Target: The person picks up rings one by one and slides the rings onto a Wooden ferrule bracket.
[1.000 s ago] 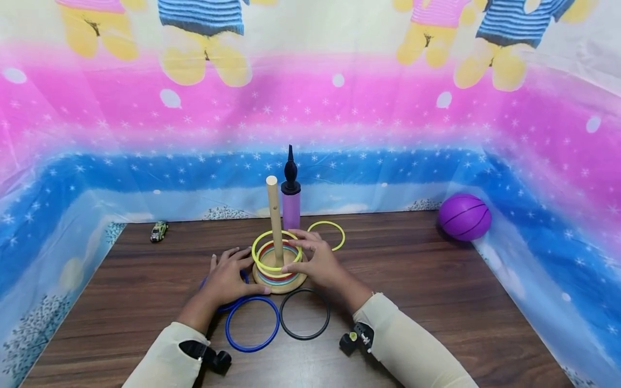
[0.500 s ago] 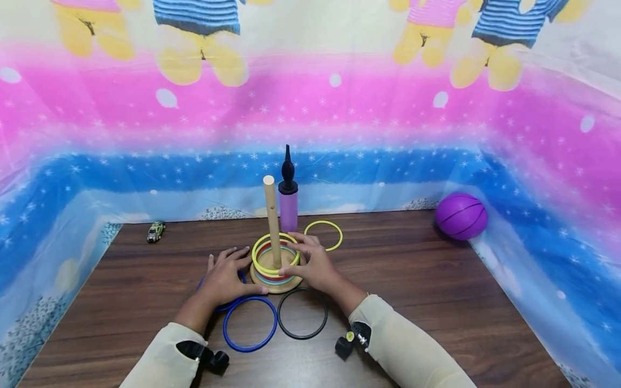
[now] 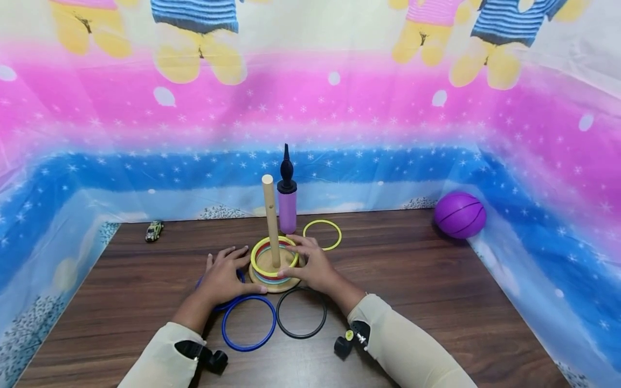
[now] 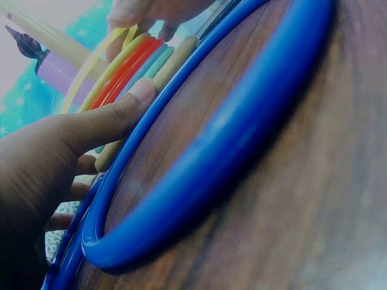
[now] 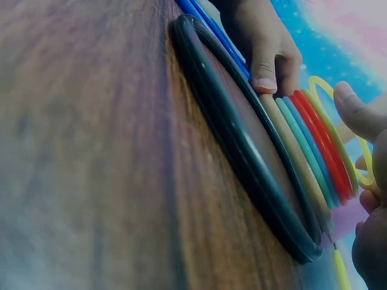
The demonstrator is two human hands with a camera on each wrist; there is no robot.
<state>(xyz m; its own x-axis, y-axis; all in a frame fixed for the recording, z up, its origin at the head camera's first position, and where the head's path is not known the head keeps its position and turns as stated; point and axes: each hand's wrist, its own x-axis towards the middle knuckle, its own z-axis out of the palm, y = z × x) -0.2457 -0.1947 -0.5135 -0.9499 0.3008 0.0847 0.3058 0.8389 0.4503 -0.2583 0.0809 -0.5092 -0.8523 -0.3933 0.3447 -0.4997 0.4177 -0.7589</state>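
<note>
My right hand (image 3: 312,267) holds a yellow toss ring (image 3: 252,258) between thumb and fingers, around the wooden peg (image 3: 269,215). Below it, more rings are stacked on the round wooden base (image 3: 277,289): another yellow, red rings (image 5: 323,145), and blue and teal ones. In the right wrist view the top ring sits slightly tilted over the stack. My left hand (image 3: 225,280) is spread at the base's left side, its thumb tip touching the rim. A blue ring (image 3: 224,307) lies partly hidden beneath that hand.
On the brown table in front lie a blue ring (image 3: 249,349) and a black ring (image 3: 302,337). Behind the peg stand a purple pump (image 3: 287,213) and a flat yellow ring (image 3: 340,237). A toy car (image 3: 154,231) is back left, a purple ball (image 3: 460,214) back right.
My right hand has lowered the yellow ring along the peg, down to the top of the stack. The left hand stays at the base. The view shifts slightly.
</note>
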